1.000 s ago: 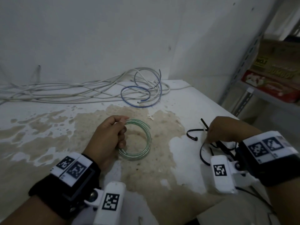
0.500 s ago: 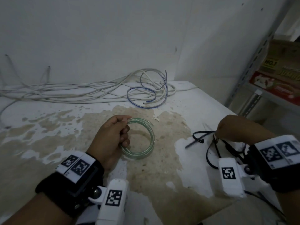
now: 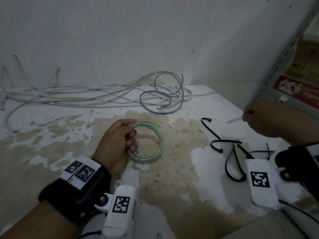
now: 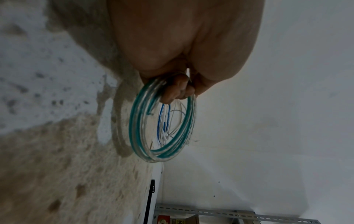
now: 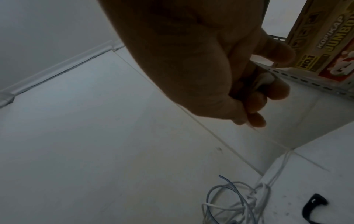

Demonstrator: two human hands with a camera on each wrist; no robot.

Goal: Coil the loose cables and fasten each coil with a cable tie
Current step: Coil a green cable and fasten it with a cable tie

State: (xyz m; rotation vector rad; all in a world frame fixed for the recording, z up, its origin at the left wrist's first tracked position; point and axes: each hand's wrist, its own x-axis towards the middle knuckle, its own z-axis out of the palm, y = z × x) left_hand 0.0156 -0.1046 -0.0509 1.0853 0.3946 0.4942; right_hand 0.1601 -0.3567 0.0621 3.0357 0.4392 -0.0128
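1. Left hand [image 3: 117,144]: seen at centre of the head view, fingers curled round the left side of a green-striped cable coil [image 3: 155,149]. The coil is gripped closed and stands up from the table [image 3: 207,187] on its lower edge.
2. In the left wrist view, the fingertips [image 4: 178,89] are seen wrapped over the top of the coil's several turns; one free end is seen inside the ring.
3. Right hand [image 3: 269,121]: raised at the right edge of the head view, fingers curled. A white cable tie [image 3: 234,120] is pinched between thumb and fingers, its tail pointing left. In the right wrist view a white strip [image 5: 320,80] is seen within the curled fingers.
4. Black cable ties [image 3: 222,144] are noted lying loose on the table at lower right, beneath the right hand and apart from the coil.
5. A blue-striped cable [image 3: 162,100] lies loosely looped at upper centre, beyond the coil.
6. White cables [image 3: 77,97] are spread uncoiled along the wall across the upper left.
7. Printed cardboard boxes [image 3: 300,80] are recorded on a metal shelf at the upper right.
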